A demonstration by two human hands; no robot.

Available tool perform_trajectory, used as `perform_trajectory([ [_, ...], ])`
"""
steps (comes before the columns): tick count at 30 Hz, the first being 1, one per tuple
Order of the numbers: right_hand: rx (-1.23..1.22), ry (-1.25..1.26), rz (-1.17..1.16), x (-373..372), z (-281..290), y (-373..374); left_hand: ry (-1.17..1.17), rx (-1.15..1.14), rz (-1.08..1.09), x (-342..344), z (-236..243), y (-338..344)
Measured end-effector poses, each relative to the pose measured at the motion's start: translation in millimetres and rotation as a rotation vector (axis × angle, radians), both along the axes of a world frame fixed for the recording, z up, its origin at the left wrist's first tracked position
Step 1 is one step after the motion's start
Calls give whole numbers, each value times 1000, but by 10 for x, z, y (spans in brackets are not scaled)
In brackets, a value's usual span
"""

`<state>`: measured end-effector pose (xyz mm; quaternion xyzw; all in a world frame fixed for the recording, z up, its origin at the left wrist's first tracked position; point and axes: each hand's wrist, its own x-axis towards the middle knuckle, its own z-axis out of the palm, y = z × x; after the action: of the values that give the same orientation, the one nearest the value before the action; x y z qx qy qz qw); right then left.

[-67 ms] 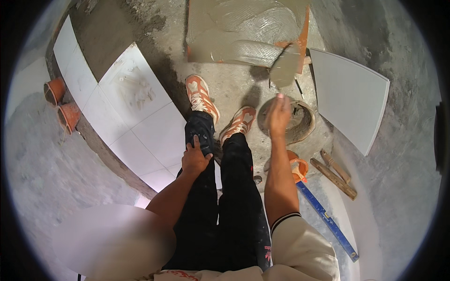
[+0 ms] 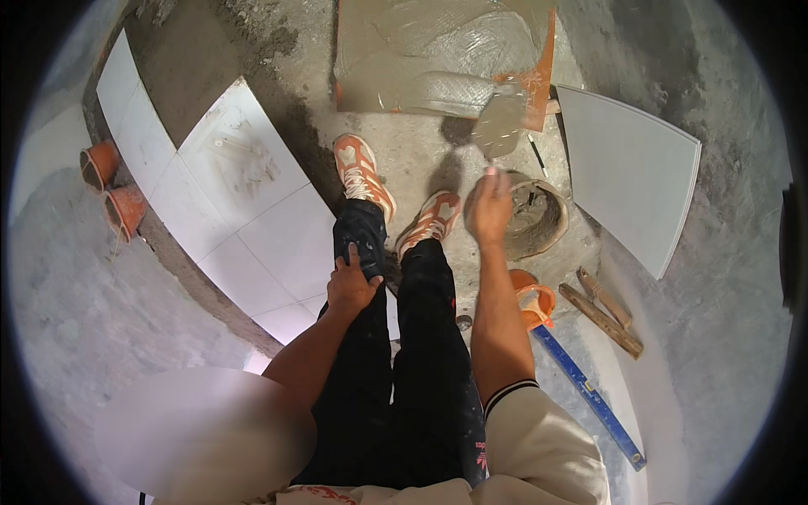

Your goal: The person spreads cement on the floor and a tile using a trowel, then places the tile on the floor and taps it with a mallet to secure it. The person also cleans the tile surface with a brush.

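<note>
In my right hand (image 2: 491, 206), its fingers closed, is a trowel (image 2: 498, 126), its blade reaching away from me and coated with grey mortar. That blade sits just over the near right edge of an orange-edged tile (image 2: 438, 93) spread with wet grey adhesive. Directly right of this hand stands a round bucket (image 2: 551, 198) with mortar inside. My left hand (image 2: 352, 282) lies on my left knee, fingers spread and holding nothing.
White tiles (image 2: 269, 227) are laid at the left, one smeared with mortar. Two small orange buckets (image 2: 124, 210) stand beside them. At the right are stacked white tiles (image 2: 631, 168), wood pieces (image 2: 599, 320), an orange pail (image 2: 535, 303) and a blue spirit level (image 2: 589, 396).
My right hand and the trowel have shifted a little to the left, uncovering more of the bucket and the tile's orange edge. My left hand stays on the knee.
</note>
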<state>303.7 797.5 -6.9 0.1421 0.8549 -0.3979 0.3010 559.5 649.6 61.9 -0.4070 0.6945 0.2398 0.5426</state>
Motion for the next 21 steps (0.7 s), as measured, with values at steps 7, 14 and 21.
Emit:
perform_trajectory([
  [7,141,49,541,840,570,-355,-42,-13,1,-34,48,9],
  [14,531,308,352,-476,505,-454,-19,19,42,-89,-71,-66],
  [21,367,376,792,-686,434,-889,36,16,85,-84,-11,-123],
])
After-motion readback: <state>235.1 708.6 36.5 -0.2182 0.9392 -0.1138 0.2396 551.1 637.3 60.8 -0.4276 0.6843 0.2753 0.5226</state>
